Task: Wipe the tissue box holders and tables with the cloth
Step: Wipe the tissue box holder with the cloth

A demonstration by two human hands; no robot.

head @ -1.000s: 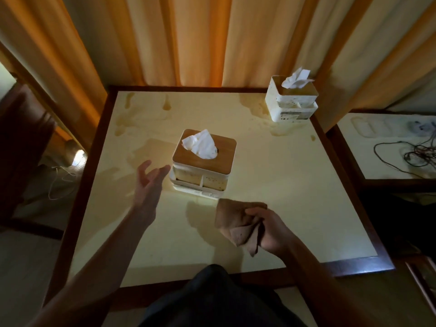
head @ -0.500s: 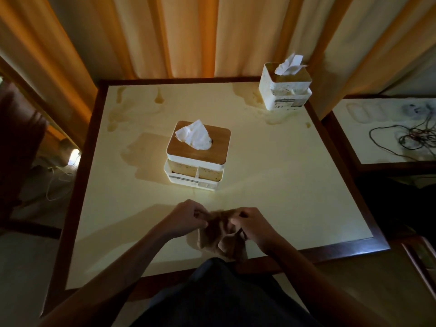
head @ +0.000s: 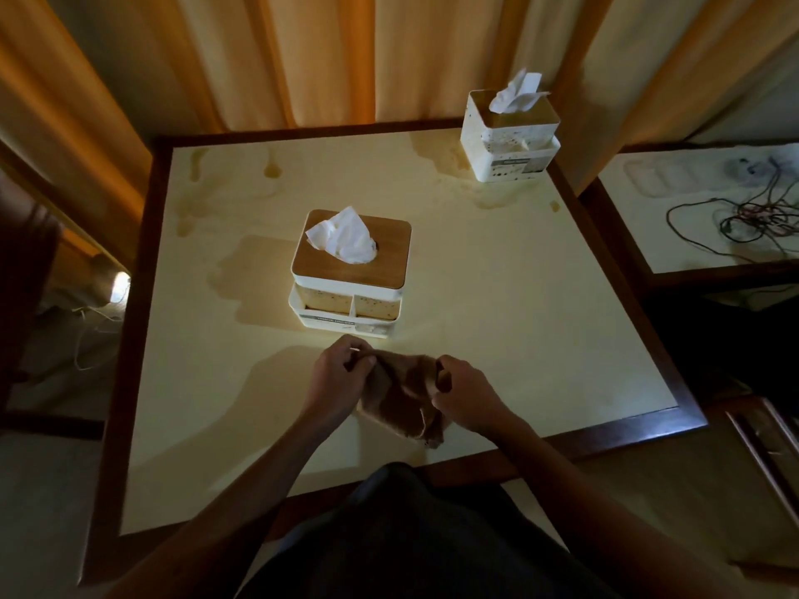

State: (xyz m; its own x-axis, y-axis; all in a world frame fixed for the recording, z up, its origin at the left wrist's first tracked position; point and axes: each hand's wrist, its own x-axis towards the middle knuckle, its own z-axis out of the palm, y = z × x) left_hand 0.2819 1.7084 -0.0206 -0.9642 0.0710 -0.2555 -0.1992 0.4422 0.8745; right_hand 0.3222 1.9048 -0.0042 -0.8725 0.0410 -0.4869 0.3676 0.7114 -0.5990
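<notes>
Curtains are hanging behind a cream table [head: 497,296] that is showing brown stains along its far side. Both hands are gripping the brown cloth [head: 402,397] above the near edge: left hand [head: 337,382] and right hand [head: 465,393] each closed on a bunch. Near holder [head: 350,274] and far holder [head: 510,138] are looking speckled. Wiping is seemingly not begun; holders and both tables remain.

Orange curtains [head: 302,58] behind; tangled cables [head: 752,218] far right.
</notes>
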